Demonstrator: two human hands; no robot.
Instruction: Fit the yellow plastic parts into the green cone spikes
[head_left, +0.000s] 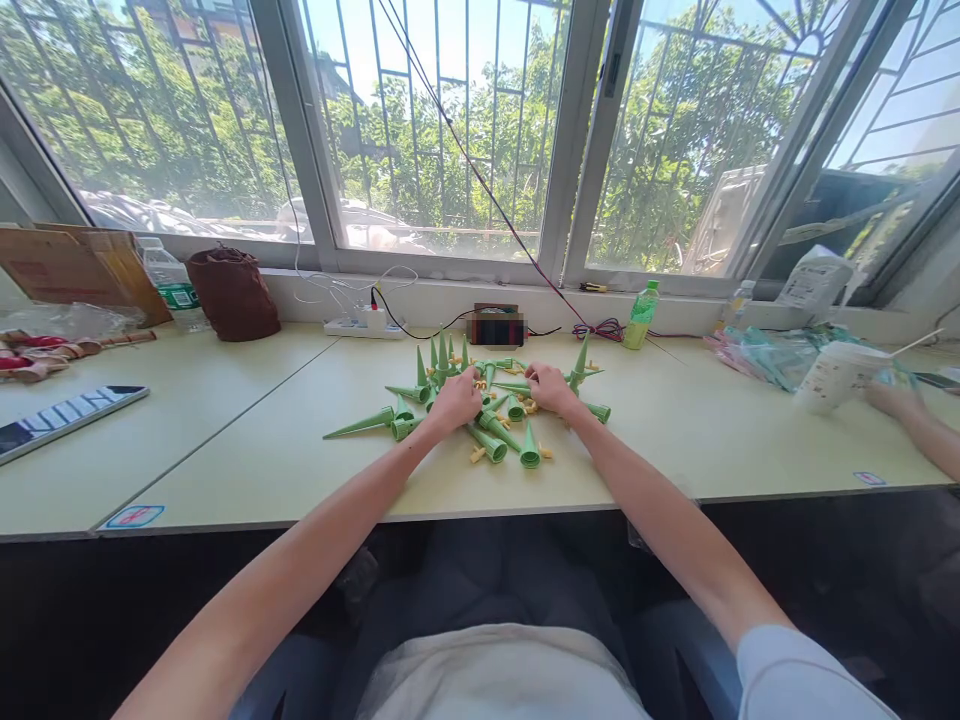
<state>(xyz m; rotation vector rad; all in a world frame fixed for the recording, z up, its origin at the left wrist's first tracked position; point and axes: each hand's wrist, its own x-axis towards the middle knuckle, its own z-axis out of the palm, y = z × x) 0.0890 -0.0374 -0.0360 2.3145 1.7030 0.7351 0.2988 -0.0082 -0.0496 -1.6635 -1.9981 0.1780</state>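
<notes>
Several green plastic cone-shaped spikes [529,446] with yellow valve pieces [478,454] lie in a loose pile at the middle of the table. Some of the spikes stand upright, points up, at the pile's back left. My left hand [456,398] is over the left part of the pile, fingers closed in a pinch, with what they hold too small to make out. Across from it, my right hand [550,388] reaches into the right side of the pile, its fingers curled down. The fingertips are partly hidden among the spikes.
A dark box-like device [496,328] with a blurred front stands behind the pile, by cables. A green-labelled bottle [640,316], brown pouch [232,294] and power strip [364,328] line the window side. At right, another person's hand [892,398] is beside a white cup [841,378].
</notes>
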